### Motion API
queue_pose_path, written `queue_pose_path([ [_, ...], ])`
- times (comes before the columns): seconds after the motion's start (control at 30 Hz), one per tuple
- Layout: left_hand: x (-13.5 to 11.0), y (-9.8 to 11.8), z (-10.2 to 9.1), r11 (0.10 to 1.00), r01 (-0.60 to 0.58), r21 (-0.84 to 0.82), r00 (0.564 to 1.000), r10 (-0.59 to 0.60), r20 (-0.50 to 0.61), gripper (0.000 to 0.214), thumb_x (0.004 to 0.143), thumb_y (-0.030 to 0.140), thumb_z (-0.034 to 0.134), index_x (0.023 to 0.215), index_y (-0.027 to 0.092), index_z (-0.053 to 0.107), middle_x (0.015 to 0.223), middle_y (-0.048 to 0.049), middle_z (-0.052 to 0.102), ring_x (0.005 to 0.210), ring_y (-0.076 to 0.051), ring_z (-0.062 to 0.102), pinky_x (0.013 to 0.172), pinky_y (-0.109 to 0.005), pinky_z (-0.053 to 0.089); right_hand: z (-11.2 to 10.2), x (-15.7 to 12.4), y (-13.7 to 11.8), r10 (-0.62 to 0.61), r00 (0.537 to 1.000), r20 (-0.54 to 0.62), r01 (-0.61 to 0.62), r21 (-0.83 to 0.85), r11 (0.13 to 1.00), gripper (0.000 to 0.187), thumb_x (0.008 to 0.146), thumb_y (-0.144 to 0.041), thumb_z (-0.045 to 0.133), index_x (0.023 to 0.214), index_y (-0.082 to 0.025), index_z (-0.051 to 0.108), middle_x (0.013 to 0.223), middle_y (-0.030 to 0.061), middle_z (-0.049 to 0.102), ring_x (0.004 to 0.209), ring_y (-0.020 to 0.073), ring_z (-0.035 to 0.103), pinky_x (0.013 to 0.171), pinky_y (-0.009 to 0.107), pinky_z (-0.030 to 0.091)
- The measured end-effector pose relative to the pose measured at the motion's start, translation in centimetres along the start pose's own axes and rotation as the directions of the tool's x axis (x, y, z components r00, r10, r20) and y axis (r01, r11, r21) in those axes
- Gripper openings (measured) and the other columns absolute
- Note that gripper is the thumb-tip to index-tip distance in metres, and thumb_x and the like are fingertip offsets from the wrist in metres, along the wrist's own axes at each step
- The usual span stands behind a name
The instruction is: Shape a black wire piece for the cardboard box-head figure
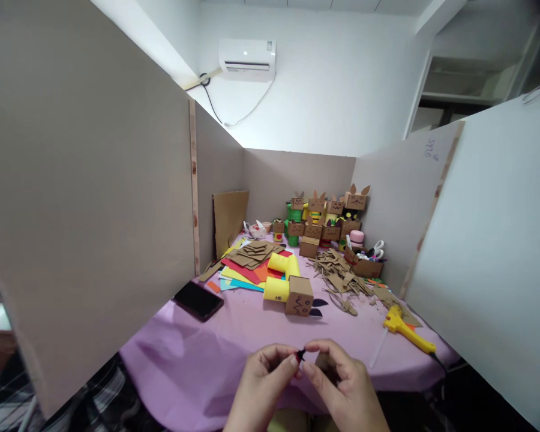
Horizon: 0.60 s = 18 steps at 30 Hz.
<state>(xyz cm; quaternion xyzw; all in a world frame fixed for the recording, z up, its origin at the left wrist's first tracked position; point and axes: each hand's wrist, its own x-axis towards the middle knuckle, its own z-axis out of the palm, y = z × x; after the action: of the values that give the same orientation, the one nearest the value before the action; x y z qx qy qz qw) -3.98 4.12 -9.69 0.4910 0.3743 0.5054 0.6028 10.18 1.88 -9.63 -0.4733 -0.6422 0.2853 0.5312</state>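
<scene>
Close to the table's front edge, my left hand (270, 379) pinches a small black-and-red piece (300, 355) between thumb and forefinger. My right hand (339, 381) is curled in from the other side, its thumb and forefinger at the piece's dark tip. Most of the piece is covered by fingers, so its kind cannot be made out. Beyond my hands lies a cardboard-box animal head (300, 297) with a drawn face and dark ears, on its side. A yellow paper tube body (276, 290) is joined to it, and further yellow tubes (282, 262) rest behind.
A phone (198, 301) lies at left, a yellow glue gun (407, 330) at right with its cord over the edge. Coloured paper (240, 275), cardboard pieces (254, 254) and scraps (342, 277) cover the middle. Several box-headed animals (317, 219) stand at the back, beside a tool box (364, 264).
</scene>
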Motion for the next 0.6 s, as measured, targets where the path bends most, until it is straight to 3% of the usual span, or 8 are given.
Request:
queue_pose_path([
  [0.17,-0.1,-0.5,0.2,0.999,-0.029,-0.022,1.000,0.029,0.012,0.028,0.059,0.039,0.075,0.064,0.013,0.069,0.059,-0.0010,0.064,0.060,-0.014,0.053,0.061,-0.025,0.040,-0.1,0.2,-0.2,-0.036,0.999,0.014,0.035,0.031,0.999,0.024,0.081,-0.039,0.056,0.076,-0.018,0.064,0.059,0.0014,0.065,0.052,0.0137,0.058,0.052,0.021,0.043],
  [0.27,-0.3,-0.5,0.2,0.999,-0.019,-0.026,1.000,0.019,0.004,0.024,0.058,0.035,0.076,0.063,0.012,0.069,0.059,-0.0011,0.065,0.060,-0.014,0.053,0.061,-0.024,0.040,-0.4,0.6,-0.2,0.029,0.994,0.101,-0.039,0.095,0.995,0.026,0.081,-0.041,0.057,0.075,-0.017,0.063,0.064,0.0025,0.064,0.058,0.0144,0.059,0.055,0.021,0.044],
  [0.37,-0.4,-0.3,0.1,1.000,-0.010,-0.012,1.000,0.010,0.008,0.021,0.058,0.032,0.076,0.063,0.012,0.069,0.058,-0.0005,0.065,0.059,-0.013,0.053,0.059,-0.023,0.039,-0.6,0.9,0.1,0.144,0.974,0.176,-0.178,0.192,0.965,0.027,0.076,-0.044,0.063,0.075,-0.017,0.062,0.061,-0.0014,0.057,0.057,0.0109,0.051,0.053,0.019,0.040],
  [0.47,-0.5,-0.1,0.0,1.000,0.000,-0.013,1.000,0.001,0.025,0.022,0.057,0.032,0.077,0.061,0.012,0.069,0.055,0.0006,0.064,0.055,-0.011,0.052,0.056,-0.021,0.038,-0.5,1.0,0.4,0.234,0.947,0.221,-0.290,0.274,0.917,0.032,0.072,-0.048,0.066,0.072,-0.017,0.058,0.052,-0.0075,0.044,0.046,0.0062,0.034,0.044,0.017,0.030],
  [0.6,-0.4,0.1,0.2,0.996,0.034,-0.085,0.999,-0.037,-0.026,0.027,0.051,0.036,0.080,0.057,0.013,0.067,0.047,0.0041,0.059,0.047,-0.007,0.044,0.049,-0.019,0.032,-0.3,0.9,0.6,0.224,0.945,0.239,-0.289,0.291,0.912,0.035,0.075,-0.051,0.062,0.081,-0.017,0.057,0.051,-0.0091,0.040,0.046,0.0064,0.031,0.044,0.017,0.026],
])
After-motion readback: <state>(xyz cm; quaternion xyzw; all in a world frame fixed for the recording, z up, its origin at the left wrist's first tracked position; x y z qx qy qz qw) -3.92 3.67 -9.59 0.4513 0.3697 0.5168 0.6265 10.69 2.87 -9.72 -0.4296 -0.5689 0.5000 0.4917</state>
